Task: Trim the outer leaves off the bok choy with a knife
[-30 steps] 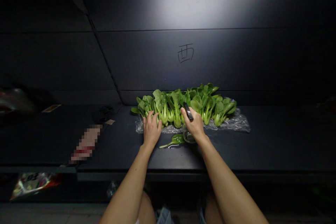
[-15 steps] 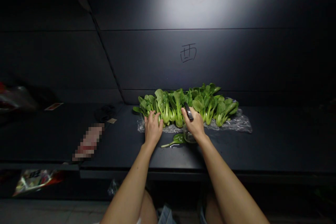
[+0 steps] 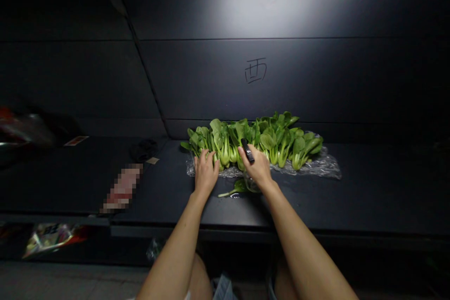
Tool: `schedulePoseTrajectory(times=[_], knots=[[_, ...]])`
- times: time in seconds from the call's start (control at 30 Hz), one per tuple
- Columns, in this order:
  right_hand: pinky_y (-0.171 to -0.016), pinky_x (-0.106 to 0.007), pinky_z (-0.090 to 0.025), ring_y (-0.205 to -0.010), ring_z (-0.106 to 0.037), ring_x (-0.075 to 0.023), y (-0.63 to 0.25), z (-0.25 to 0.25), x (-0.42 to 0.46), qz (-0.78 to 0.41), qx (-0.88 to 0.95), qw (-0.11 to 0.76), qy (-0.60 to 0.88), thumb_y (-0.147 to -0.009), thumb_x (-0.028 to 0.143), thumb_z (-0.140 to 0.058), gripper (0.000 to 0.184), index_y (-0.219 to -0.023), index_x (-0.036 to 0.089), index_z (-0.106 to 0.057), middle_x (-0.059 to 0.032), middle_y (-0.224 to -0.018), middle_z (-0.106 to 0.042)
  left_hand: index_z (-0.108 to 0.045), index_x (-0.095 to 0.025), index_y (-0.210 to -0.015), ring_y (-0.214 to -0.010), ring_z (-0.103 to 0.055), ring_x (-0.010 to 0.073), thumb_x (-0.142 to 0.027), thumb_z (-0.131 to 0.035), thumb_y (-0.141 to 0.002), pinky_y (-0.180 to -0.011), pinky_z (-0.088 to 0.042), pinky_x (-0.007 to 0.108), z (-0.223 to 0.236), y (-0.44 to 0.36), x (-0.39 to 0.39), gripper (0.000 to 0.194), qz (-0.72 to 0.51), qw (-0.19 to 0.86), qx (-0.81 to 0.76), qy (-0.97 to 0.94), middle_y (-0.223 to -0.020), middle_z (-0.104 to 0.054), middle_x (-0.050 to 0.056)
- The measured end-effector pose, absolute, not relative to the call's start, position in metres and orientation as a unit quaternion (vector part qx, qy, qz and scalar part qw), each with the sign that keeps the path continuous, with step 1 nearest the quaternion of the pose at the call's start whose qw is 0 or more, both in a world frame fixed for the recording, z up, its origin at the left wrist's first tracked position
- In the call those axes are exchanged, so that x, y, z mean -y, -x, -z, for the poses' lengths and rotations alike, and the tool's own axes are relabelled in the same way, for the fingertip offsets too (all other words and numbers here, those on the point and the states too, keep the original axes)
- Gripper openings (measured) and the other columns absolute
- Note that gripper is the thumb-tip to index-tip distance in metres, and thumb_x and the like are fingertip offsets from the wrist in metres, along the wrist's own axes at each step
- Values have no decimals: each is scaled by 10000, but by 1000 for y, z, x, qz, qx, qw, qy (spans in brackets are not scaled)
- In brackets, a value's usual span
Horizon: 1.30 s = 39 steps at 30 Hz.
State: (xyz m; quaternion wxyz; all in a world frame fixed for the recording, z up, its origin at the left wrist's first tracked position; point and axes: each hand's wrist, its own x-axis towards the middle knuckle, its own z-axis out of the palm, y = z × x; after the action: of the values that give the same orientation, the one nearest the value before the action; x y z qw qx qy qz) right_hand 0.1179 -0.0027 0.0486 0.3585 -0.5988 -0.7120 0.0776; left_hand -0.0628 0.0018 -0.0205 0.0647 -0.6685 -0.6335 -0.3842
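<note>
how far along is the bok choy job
Done: one bok choy leaf lies apart on the dark counter. In hand: the right hand grips a small black implement, and the left hand touches the bok choy row. Left: nearly the whole row, on its plastic wrap.

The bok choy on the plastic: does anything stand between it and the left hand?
Nothing visible does: the left hand touches the bok choy stems directly. The black tool is in the right hand, off to the side.
</note>
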Motion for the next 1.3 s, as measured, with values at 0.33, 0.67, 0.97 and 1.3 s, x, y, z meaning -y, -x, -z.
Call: schedulePoseTrajectory(times=[0.33,0.67,0.97,1.3], knots=[[-657,-264,-355,-841,-672,-218,-108,-51,5,-70,724,337,598,-985,522,-389,402,-966,201,-630,-83,-913,-730,-599,-154,-1223,-1387,-428,328,-244,-460,-914,-1138,-309,592,20,67,1,351,387,54,650,652,-1372,-553,182],[-625,-260,-343,-765,-664,-211,-100,-52,4,-69,732,327,593,-976,536,-401,415,-910,210,-648,-66,-818,-717,-604,-161,-1218,-1379,-438,322,-233,-463,-908,-1137,-315,594,19,68,1,348,392,49,655,644,-1367,-559,178],[-620,-257,-333,-783,-665,-208,-93,-57,1,-64,747,309,586,-978,540,-408,409,-937,206,-642,-67,-840,-720,-610,-156,-1210,-1381,-433,332,-222,-488,-898,-1134,-332,583,20,72,0,341,383,54,670,633,-1379,-546,176],[-616,-270,-338,-816,-682,-225,-87,-67,-9,-59,760,256,594,-978,551,-401,420,-967,214,-653,-94,-910,-742,-614,-158,-1193,-1351,-458,332,-234,-493,-890,-1114,-381,521,23,74,-6,335,398,74,668,624,-1390,-505,182]])
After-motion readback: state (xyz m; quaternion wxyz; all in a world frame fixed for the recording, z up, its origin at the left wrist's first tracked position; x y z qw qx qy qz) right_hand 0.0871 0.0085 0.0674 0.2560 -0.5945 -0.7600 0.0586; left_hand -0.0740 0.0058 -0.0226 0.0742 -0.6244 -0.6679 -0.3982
